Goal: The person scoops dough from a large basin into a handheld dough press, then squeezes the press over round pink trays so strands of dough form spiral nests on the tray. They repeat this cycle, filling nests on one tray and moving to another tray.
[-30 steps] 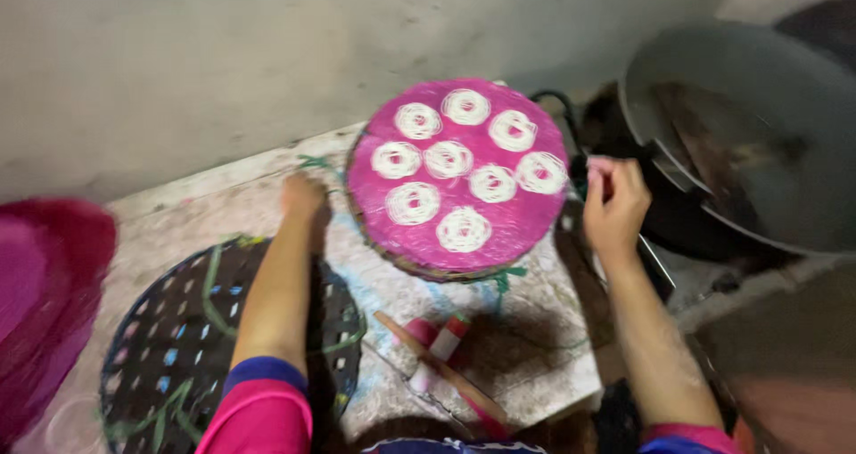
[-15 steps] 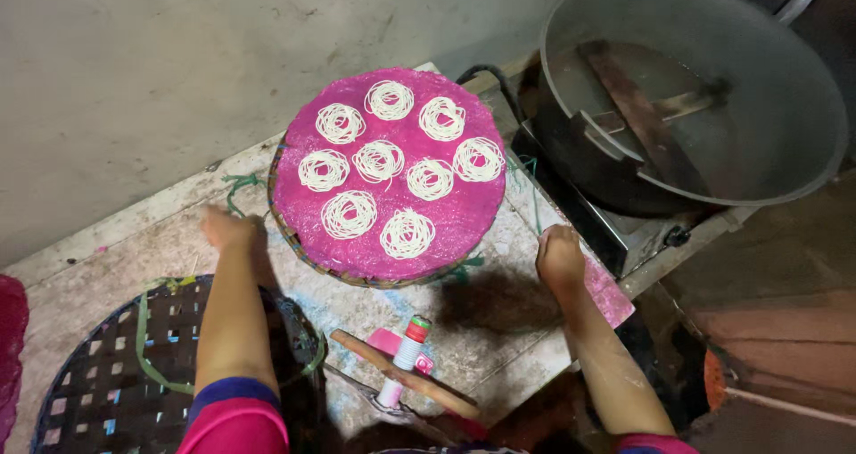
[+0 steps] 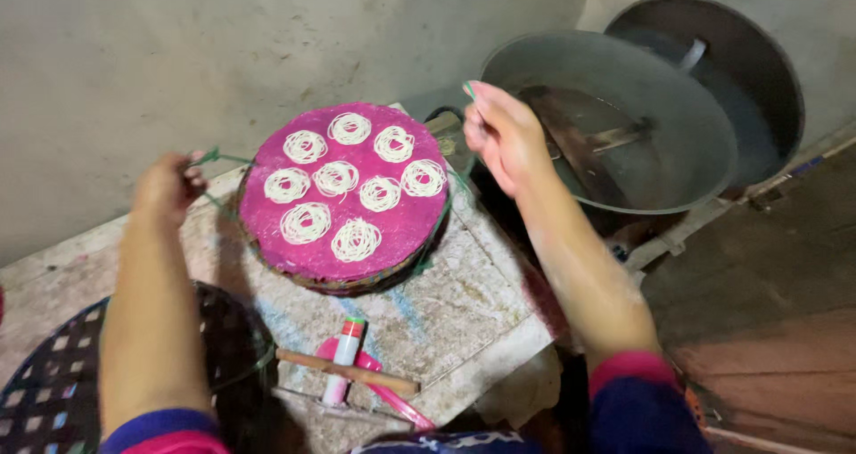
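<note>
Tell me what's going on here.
A person is lifting a round woven tray lined with pink cloth by green strings at its sides. The left hand grips the string on one side, and the right hand pinches the other up near a large metal pot. Eight white noodle coils sit on the pink cloth. Whether the tray has left the stone slab is hard to tell. A wooden stick and a dark mesh tray lie nearby.
</note>
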